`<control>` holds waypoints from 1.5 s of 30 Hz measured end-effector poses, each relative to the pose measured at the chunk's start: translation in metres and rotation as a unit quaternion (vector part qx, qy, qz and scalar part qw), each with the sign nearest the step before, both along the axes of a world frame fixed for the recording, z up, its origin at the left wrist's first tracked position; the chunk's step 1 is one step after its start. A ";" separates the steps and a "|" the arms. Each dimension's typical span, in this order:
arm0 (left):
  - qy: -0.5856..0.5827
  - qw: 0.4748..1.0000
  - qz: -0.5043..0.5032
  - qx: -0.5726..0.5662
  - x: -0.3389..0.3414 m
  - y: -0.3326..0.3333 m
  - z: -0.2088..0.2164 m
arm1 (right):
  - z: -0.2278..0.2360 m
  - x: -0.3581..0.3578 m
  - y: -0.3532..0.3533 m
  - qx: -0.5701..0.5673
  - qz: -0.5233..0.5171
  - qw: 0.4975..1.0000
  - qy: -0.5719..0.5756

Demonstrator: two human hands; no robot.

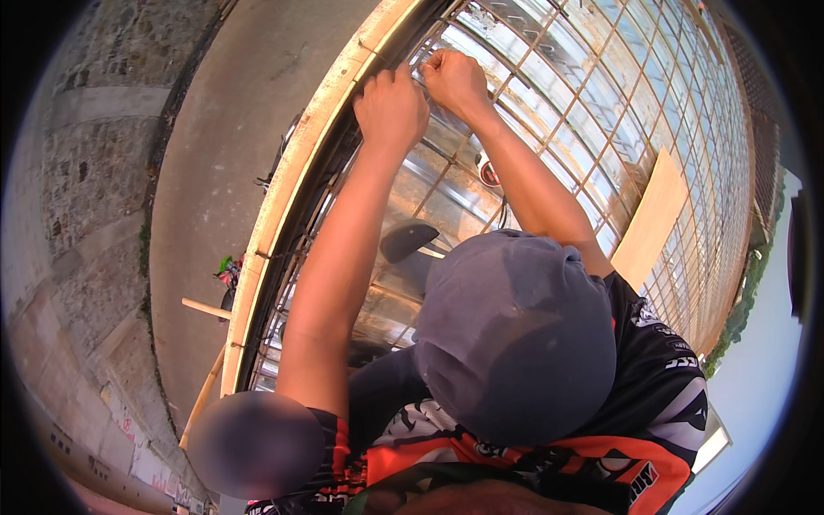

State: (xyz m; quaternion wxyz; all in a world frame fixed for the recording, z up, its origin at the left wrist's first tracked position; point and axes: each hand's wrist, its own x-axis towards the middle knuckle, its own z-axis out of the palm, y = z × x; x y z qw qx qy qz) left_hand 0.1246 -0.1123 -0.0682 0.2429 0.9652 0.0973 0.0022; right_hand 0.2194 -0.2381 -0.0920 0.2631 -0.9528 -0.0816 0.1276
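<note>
My left hand [392, 107] is closed, with its curled fingers against the steel bars beside the wooden edge board [296, 172]. Close to its right, my right hand [456, 83] is also closed, its thumb and fingers bent together over the bars. Whatever either hand grips is too small or too hidden to make out. Both hands are at the outer edge of a rebar grid [584, 101], which lies over shiny metal decking [446, 184]. Under my right forearm sits a round red-and-white object [487, 172] of a kind I cannot tell.
A plywood sheet [652, 223] lies on the grid at right. A dark rounded shape, perhaps a shoe [409, 240], is between my arms. Beyond the edge board, far below, runs a paved road [215, 163] with a stone wall [94, 180]. A grey cap [519, 335] fills the lower middle.
</note>
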 end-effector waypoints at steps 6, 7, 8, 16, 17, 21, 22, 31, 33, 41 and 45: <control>0.056 0.998 0.020 -0.002 0.014 0.001 -0.010 | 0.005 0.002 -0.002 0.086 0.009 0.996 0.039; 0.063 0.998 0.025 -0.012 0.016 -0.001 -0.008 | 0.001 0.000 -0.006 0.106 -0.007 0.994 0.031; 0.070 0.997 0.031 -0.022 0.018 -0.004 -0.005 | -0.003 -0.002 -0.009 0.127 -0.022 0.991 0.022; 0.041 0.982 0.128 -0.129 0.025 -0.012 -0.003 | -0.023 -0.020 0.001 0.287 -0.124 0.950 0.002; 0.026 0.978 0.138 -0.152 0.023 -0.014 -0.001 | -0.023 -0.021 -0.004 0.353 -0.135 0.926 0.018; -0.012 0.974 0.139 -0.177 0.014 -0.011 -0.006 | 0.003 -0.025 -0.041 0.364 -0.170 0.908 0.118; -0.016 0.975 0.126 -0.182 0.014 -0.012 -0.004 | 0.013 -0.023 -0.054 0.327 -0.147 0.923 0.137; -0.034 0.964 0.119 -0.236 0.006 -0.008 -0.019 | -0.012 -0.021 -0.048 0.459 -0.077 0.860 0.207; -0.036 0.964 0.095 -0.244 0.002 -0.002 -0.021 | -0.009 -0.021 -0.055 0.312 -0.007 0.943 0.113; -0.036 0.977 0.007 -0.209 -0.018 0.014 -0.019 | 0.077 0.015 -0.059 -0.026 0.158 0.985 -0.057; -0.017 0.974 -0.025 -0.223 -0.029 0.020 -0.016 | 0.087 0.011 0.011 -0.145 0.140 0.975 0.091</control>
